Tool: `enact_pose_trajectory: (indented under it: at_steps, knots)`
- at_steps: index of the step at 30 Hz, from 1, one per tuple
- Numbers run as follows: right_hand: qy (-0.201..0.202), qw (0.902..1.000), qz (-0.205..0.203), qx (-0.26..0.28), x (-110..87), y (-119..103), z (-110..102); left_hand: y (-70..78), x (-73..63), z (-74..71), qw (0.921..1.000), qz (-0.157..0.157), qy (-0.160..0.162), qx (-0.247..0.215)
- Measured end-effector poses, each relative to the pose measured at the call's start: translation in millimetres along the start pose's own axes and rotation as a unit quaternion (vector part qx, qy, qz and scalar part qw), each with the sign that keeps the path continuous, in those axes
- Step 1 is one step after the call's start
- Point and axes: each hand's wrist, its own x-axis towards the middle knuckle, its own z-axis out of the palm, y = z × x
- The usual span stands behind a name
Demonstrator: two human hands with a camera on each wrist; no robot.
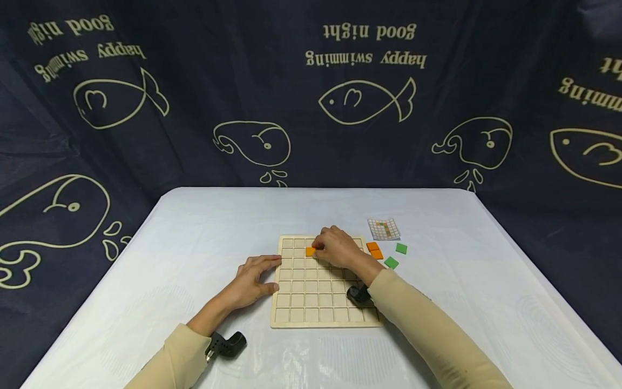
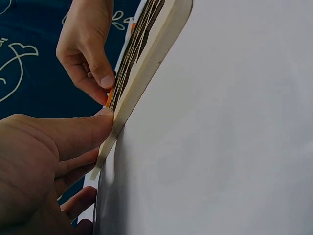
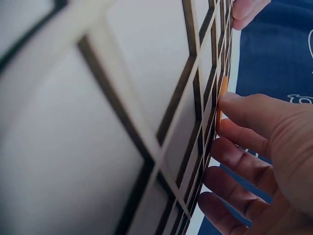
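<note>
A wooden grid board with square cells lies on the table. My right hand reaches over its far part and pinches an orange square tile between thumb and index finger at a cell in the second row from the far edge. In the right wrist view the thumb lies on the orange tile, with the other fingers spread near the grid. My left hand rests against the board's left edge, fingers loosely extended; its thumb touches the rim in the left wrist view.
Right of the board lie two orange tiles close together, a green tile and another green tile. A printed grid card lies behind them. A dark patterned cloth hangs beyond the white table.
</note>
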Motion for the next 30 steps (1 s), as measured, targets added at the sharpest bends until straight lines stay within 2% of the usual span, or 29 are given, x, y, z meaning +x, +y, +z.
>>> enact_pose_trajectory:
  at_steps: [7,15,30]
  knots:
    - [0.002,1.0000,0.006,0.007,-0.6,1.3,1.1,0.4,0.1,-0.1,1.0000,0.001,0.000,0.002]
    - [0.009,0.9989,0.031,0.034,-7.9,1.9,-9.1,-1.4,0.0,-0.2,1.0000,0.005,-0.002,0.001]
    - [0.036,0.9942,0.068,0.075,-37.7,41.2,-32.8,0.1,-1.7,-1.0,1.0000,0.001,0.000,0.002]
